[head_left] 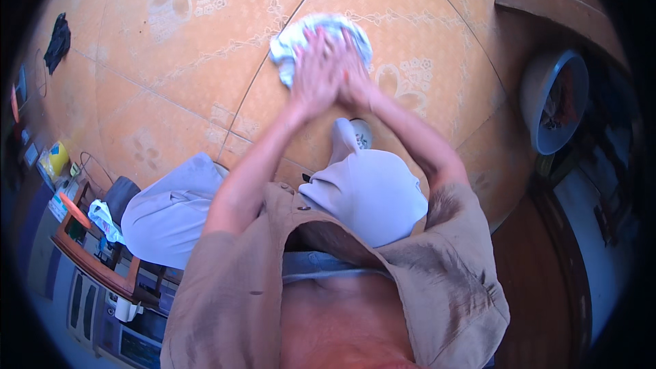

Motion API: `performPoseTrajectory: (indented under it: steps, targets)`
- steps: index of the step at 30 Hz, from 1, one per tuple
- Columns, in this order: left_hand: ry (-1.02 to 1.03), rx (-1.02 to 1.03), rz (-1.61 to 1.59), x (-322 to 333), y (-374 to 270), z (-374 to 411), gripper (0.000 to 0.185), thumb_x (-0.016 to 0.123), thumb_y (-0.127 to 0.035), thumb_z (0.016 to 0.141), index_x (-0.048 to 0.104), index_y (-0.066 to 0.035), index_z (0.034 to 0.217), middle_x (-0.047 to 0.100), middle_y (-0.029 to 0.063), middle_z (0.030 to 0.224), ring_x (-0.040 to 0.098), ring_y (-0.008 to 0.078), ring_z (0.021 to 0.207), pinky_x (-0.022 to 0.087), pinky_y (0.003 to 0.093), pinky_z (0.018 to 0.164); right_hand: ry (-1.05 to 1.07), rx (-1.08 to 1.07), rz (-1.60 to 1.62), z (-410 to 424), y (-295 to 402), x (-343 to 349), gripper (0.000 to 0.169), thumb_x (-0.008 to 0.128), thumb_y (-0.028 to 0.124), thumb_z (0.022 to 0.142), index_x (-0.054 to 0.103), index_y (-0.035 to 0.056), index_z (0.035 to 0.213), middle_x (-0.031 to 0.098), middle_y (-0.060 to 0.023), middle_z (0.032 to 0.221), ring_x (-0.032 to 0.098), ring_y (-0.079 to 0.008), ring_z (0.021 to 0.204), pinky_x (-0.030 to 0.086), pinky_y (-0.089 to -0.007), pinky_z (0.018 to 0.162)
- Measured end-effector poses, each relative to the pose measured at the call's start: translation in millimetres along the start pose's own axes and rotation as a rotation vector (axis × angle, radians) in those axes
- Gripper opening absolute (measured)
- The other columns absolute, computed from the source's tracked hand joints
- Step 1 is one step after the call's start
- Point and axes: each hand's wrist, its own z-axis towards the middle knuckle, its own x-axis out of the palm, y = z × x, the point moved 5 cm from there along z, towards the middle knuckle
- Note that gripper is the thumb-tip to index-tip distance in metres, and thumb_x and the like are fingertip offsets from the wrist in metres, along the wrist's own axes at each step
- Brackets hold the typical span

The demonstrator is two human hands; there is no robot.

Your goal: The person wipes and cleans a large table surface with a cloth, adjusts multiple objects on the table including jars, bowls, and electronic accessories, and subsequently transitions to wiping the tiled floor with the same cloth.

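A crumpled white and light-blue cloth (283, 51) lies on the orange patterned tile floor (205, 87) in front of me. My left hand (318, 74) presses down on it with the palm low and the fingers reaching forward. Close beside it, partly overlapping, my right hand (354, 74) bears on the same cloth. Both sets of fingers are blurred, and the hands hide the middle of the cloth. Below the hands, between my forearms, a grey trouser knee (369, 195) and part of a foot in a shoe (362, 133) show.
A wide basin (533, 102) with dark and reddish contents stands at the right, near brown wooden furniture (558, 5). On the far left lies a black plastic bag (58, 43). A wooden chair or low table (97, 266) stands at lower left, near a yellow container (55, 158).
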Motion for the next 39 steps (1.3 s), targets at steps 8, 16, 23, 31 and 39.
performPoseTrajectory:
  steps: [8,16,23,31,39]
  targets:
    - [0.282,0.084,0.066,48.9,-31.1,-44.8,0.064,0.054,-0.048,0.093,0.037,-0.034,0.153,0.010,0.0206,0.164,0.004,0.0391,0.153,0.010,0.0622,0.117,0.187,0.030,-0.132,-77.6,-7.8,13.0,0.069,0.049,0.047,0.089,0.036,0.0247,0.153,0.022,-0.0018,0.165,0.019,-0.0239,0.152,0.015,-0.0574,0.120]
    - [-0.109,0.109,0.129,-49.0,37.5,123.3,0.060,0.039,-0.054,0.101,0.035,-0.026,0.154,0.018,0.0197,0.162,0.014,0.0367,0.151,0.011,0.0545,0.119,-0.101,0.050,-0.434,99.8,-54.9,-38.6,0.065,0.046,0.044,0.093,0.037,0.0202,0.153,0.023,-0.0045,0.164,0.017,-0.0270,0.151,0.010,-0.0611,0.119]
    - [-0.280,-0.320,0.000,-8.2,42.4,-98.8,0.070,0.040,-0.049,0.099,0.023,-0.016,0.158,0.010,0.0290,0.161,0.007,0.0441,0.151,0.007,0.0547,0.121,0.122,-0.295,-0.023,6.6,54.5,63.6,0.067,0.048,0.040,0.090,0.038,0.0175,0.152,0.030,-0.0059,0.162,0.021,-0.0259,0.151,0.009,-0.0560,0.121]
    - [-0.311,-0.396,0.003,-9.7,56.4,-64.0,0.078,0.045,-0.054,0.096,0.016,-0.018,0.159,-0.001,0.0306,0.161,-0.004,0.0461,0.150,0.003,0.0617,0.117,0.313,-0.427,-0.296,48.7,34.6,62.6,0.062,0.046,0.043,0.093,0.040,0.0249,0.151,0.023,-0.0025,0.164,0.016,-0.0209,0.153,0.013,-0.0535,0.122]
    - [-0.081,-0.406,0.027,-105.7,124.7,84.5,0.077,0.043,-0.060,0.096,0.015,-0.026,0.160,-0.004,0.0271,0.163,-0.006,0.0413,0.152,0.002,0.0539,0.120,0.368,-0.290,-0.560,195.4,-3.1,0.0,0.069,0.053,0.043,0.088,0.037,0.0245,0.153,0.018,-0.0022,0.166,0.011,-0.0205,0.153,0.011,-0.0550,0.122]
